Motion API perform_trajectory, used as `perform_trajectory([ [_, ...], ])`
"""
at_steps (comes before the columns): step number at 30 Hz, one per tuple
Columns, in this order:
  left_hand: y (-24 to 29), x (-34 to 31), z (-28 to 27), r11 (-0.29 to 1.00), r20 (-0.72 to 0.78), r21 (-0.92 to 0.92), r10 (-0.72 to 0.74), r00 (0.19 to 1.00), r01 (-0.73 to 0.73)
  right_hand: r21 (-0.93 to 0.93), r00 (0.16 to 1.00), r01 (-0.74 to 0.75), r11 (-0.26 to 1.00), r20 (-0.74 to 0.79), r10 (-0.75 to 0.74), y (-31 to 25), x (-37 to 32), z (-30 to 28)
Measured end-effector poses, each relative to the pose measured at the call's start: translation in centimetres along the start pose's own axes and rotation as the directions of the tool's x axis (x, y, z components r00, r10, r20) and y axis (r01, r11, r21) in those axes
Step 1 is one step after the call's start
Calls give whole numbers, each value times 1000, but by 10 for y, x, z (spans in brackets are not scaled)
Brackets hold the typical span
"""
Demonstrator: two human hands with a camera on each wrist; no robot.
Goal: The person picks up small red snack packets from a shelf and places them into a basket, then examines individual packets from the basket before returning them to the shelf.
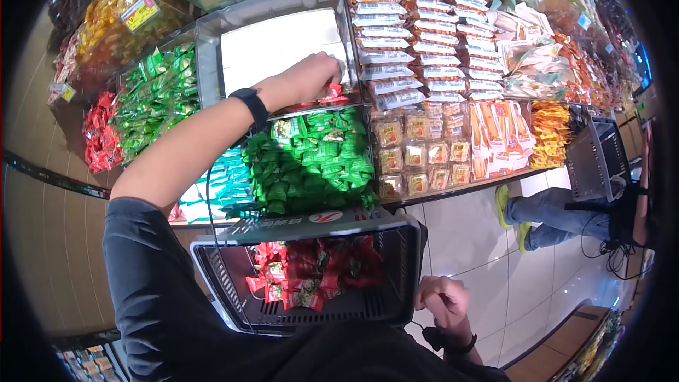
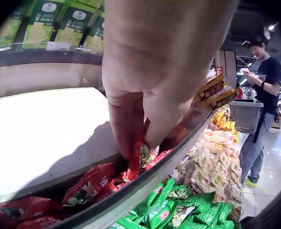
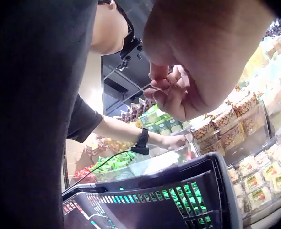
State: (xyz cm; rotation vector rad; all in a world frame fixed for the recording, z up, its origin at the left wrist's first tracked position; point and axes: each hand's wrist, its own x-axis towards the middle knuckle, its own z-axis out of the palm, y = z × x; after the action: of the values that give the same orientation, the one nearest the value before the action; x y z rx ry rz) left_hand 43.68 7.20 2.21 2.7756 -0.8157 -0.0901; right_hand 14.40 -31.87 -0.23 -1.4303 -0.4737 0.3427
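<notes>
My left hand (image 1: 311, 79) reaches into a clear-walled bin. In the left wrist view its thumb and fingers pinch a red snack packet (image 2: 135, 160). More red packets (image 2: 90, 183) lie in the narrow strip between a white panel (image 2: 40, 138) and the bin's front wall. My right hand (image 1: 445, 298), with loosely curled fingers and nothing in it, hangs beside a dark shopping basket (image 1: 407, 240). Several red packets (image 1: 308, 290) lie inside the basket, which stands between my body and the display.
Green packets (image 1: 311, 163) fill the bin in front of the left hand's bin. Rows of white-wrapped snacks (image 1: 385, 42) and boxed sweets (image 1: 417, 148) lie to the right. A person (image 2: 264, 86) with a grey basket (image 2: 246, 116) stands in the aisle. Thin cables hang near my wrists.
</notes>
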Motion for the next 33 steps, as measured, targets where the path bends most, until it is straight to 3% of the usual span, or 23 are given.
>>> perform_trajectory([
  [5,-2,-3,2,999,10,-7,-33,999,33,-17,998,-63,998,-3,63,10,-4,2],
  [8,-5,-5,0,996,-27,67,53,998,-51,-18,996,-83,996,-23,83,14,-7,1],
  [11,-11,-4,1,1000,30,-19,6,1000,-5,10,991,-135,991,-21,135,16,-9,3],
  [13,-21,-2,10,987,-44,-6,159,986,-160,42,987,-160,986,-11,160,18,-7,6],
  [16,-28,2,15,981,-107,-36,184,977,-189,55,981,-193,980,17,193,14,-5,11],
  [17,-24,1,12,982,-110,-33,183,977,-188,53,982,-190,980,19,190,14,-5,13],
  [19,-12,0,2,999,-14,21,46,999,-46,29,976,-216,976,45,215,15,-4,14],
  [22,4,-11,-20,999,-71,-39,4,997,-7,-84,980,-190,978,43,194,16,-9,14],
  [23,7,-19,-29,998,-109,-1,69,992,-69,-82,981,-186,979,38,190,16,-10,14],
  [24,9,-27,-40,997,-108,1,73,991,-73,-93,976,-217,972,1,218,16,-11,15],
  [26,28,-57,-64,988,-87,-75,-141,986,135,-98,966,-258,961,-34,255,22,-18,13],
  [28,49,-101,-77,986,-249,-152,-103,963,66,-198,962,-263,944,16,271,38,-24,7],
  [30,76,-157,-77,989,-429,-144,-41,902,-23,-150,957,-283,947,21,289,39,-23,13],
  [32,134,-214,-83,993,-531,-108,-96,842,45,-69,928,-372,926,-42,370,49,-28,20],
  [33,151,-252,-78,977,-470,-124,-212,857,173,-130,922,-387,913,-33,386,47,-29,25],
])
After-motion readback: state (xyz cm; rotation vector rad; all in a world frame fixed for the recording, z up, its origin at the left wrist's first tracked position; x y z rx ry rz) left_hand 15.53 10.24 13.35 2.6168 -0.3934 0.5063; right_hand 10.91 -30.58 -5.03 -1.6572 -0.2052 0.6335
